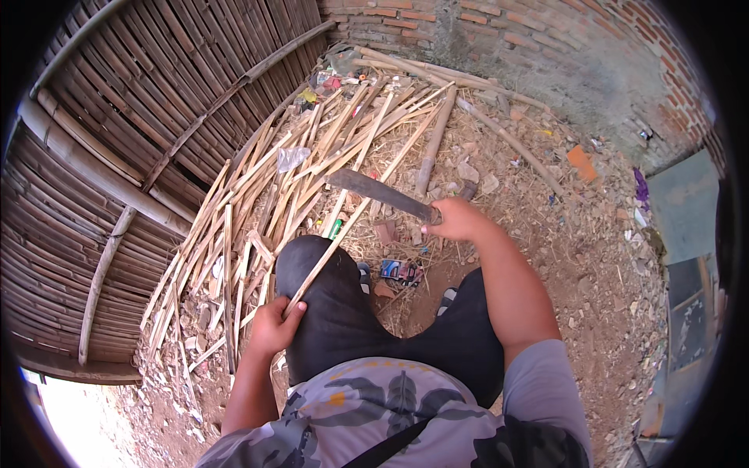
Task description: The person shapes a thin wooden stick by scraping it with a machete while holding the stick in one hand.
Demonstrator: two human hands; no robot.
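My left hand is closed round the near end of a long, pale bamboo strip, beside my left knee. The strip slants up and away to the right, crossing my left thigh. My right hand grips the handle of a machete, mostly hidden by the fingers. Its dark, broad blade points left and crosses above the strip. Whether blade and strip touch, I cannot tell. Between my legs a small, colourful packet lies on the dirt.
Many split bamboo strips lie piled at the left and ahead, by a bamboo wall. Round poles lie beyond the blade. A brick wall closes the far side; grey boards stand at right. Rubble and litter cover the ground.
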